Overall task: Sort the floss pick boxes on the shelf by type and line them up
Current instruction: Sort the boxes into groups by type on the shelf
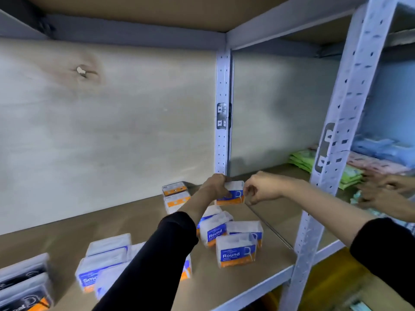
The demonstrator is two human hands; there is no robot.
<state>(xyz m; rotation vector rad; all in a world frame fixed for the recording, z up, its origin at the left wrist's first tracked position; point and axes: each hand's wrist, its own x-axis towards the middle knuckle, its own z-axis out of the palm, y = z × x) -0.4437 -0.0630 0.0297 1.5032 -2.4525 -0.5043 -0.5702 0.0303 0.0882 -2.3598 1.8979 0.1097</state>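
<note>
At the back right corner of the shelf (67,234), both my hands hold one blue-and-orange floss pick box (233,194). My left hand (215,185) grips its left side and my right hand (261,187) pinches its right edge. Two orange-labelled boxes (176,195) stand stacked to the left of it. In front lie several "Round" boxes (237,251). Nearer the front edge sit "Smooth" boxes (101,263), partly hidden by my left sleeve. Dark-labelled boxes (24,286) lie at the bottom left.
A perforated metal upright (325,164) stands at the shelf's front right, another upright (223,113) at the back. In the neighbouring bay, another person's hands (381,189) touch green and pink packets (350,173). A wooden back panel (101,131) closes the shelf.
</note>
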